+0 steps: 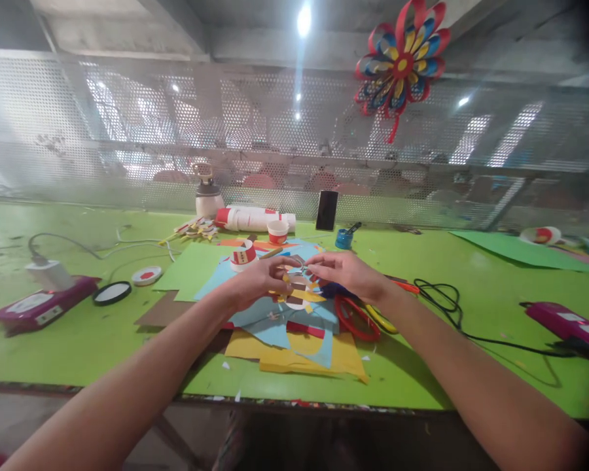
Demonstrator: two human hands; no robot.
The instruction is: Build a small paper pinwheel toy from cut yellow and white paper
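Green table [407,376] stretches out all around the hands, and blue paper [262,327] spreads right below them. Here's the left hand [262,280], here's the right hand [348,273], fingers curled, tips nearly meeting; whether they're pinching anything, I can't tell! Between them, just below the fingertips, sits a strip-covered disc [302,295]. Beyond the right hand, a little blue jar [344,240].
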